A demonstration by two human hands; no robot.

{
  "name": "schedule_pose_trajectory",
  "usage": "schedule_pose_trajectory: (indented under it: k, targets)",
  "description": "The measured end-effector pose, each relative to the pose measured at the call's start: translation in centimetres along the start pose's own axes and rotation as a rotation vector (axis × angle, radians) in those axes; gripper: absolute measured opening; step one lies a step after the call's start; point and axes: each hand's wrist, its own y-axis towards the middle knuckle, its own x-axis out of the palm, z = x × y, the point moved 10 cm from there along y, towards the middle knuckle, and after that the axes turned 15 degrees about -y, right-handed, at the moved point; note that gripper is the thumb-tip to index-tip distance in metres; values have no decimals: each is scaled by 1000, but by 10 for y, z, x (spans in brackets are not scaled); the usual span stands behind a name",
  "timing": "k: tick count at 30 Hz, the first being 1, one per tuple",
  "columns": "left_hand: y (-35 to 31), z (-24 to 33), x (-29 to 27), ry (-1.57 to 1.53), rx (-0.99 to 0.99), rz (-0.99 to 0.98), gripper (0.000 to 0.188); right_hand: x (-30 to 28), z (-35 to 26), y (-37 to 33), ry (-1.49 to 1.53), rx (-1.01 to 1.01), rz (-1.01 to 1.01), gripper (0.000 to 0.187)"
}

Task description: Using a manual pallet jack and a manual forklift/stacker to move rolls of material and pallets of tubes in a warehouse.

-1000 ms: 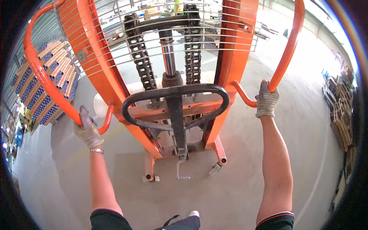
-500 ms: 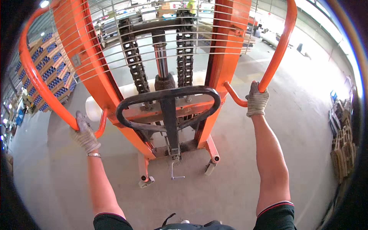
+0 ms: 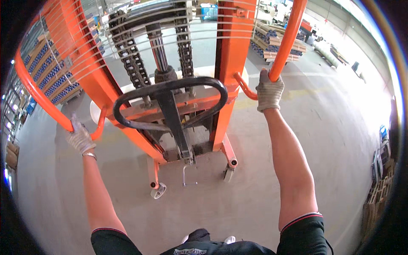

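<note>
An orange manual stacker [image 3: 231,72] stands upright in front of me, with a wire guard, two dark chains and a piston between its mast rails. My left hand [image 3: 80,135], in a pale knitted glove, is closed round the lower end of the stacker's left tubular handle [image 3: 44,104]. On the right handle [image 3: 289,40], my right hand [image 3: 270,90] grips the bottom bend, also gloved. Between them juts a black loop-shaped steering handle [image 3: 170,88], which neither hand touches. Behind the mast, low down, a white roll [image 3: 95,111] lies crosswise, mostly hidden.
Stacked brown tubes with blue ends [image 3: 53,74] stand at far left. Another pile of rolls [image 3: 276,42] sits beyond the right handle. Wooden pallets [image 3: 380,191] line the right edge. Two caster wheels [image 3: 158,191] carry the stacker's near side on the grey floor [image 3: 255,204].
The stacker and both my hands have shifted left in view. More of the roll pile at the far right shows. Both hands keep their hold on the handles.
</note>
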Motion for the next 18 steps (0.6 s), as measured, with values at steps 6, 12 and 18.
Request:
schedule_pose_trajectory:
  k: [6,12,18]
  targets:
    - [-13,6,6,-36,38,-15,35,-2,4,13,-84,-71,74,31]
    - [-26,24,-6,67,100,28,45,6,5,7,157,-9,-33,28]
    - [-48,35,-5,2,137,-13,35,10,15,16,195,-6,-44,27]
